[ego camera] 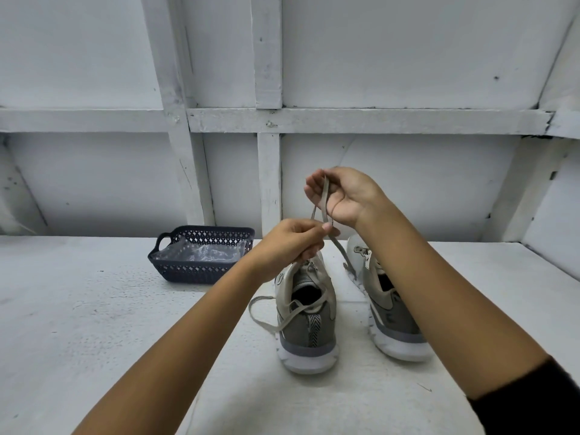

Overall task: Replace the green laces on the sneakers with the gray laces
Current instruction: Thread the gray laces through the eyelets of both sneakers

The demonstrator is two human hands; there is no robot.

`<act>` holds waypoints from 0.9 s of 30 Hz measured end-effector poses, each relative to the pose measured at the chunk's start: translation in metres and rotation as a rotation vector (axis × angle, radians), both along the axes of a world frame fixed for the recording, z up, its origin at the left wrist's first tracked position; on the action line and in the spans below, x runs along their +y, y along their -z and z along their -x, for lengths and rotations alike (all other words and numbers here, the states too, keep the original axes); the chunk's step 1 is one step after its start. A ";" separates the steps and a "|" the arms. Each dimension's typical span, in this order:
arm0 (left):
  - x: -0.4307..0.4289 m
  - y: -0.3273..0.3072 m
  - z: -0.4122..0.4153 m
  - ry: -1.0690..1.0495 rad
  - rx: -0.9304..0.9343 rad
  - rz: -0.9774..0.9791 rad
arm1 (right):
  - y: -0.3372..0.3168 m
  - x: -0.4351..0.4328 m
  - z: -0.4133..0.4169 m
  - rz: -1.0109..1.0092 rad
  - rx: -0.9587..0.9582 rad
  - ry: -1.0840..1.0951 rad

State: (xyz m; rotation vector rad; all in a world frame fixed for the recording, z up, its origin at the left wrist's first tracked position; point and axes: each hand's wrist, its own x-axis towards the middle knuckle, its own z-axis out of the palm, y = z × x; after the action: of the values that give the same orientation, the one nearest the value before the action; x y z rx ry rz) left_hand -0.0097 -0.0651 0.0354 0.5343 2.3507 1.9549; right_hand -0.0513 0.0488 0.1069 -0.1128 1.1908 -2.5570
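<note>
gray lace (322,200) in hands (290,243) (345,196); lettering (389,317) blurred

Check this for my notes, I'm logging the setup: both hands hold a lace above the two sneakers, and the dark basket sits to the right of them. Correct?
Not quite. The head view shows the dark basket to the left of the sneakers, not the right. The rest stands: the left hand and the right hand both hold a lace above the two sneakers.

sneakers (306,334): gray-white pair, upright, side by side | gray lace (324,193): raised above left one
</note>
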 end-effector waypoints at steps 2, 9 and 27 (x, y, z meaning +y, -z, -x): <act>-0.005 -0.001 0.002 -0.003 -0.006 -0.040 | 0.005 0.003 0.002 0.004 -0.006 0.024; -0.023 -0.024 0.022 -0.133 -0.087 -0.351 | 0.054 0.019 -0.007 -0.373 0.011 -0.234; -0.007 -0.020 0.044 -0.467 -0.123 0.291 | 0.087 0.036 -0.021 -0.527 0.042 -0.056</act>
State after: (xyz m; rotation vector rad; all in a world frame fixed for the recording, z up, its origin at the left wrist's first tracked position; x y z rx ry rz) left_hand -0.0537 -0.0720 0.0556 -0.1637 2.7909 1.6655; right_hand -0.0306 0.0852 0.0201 -0.0751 1.8003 -2.1182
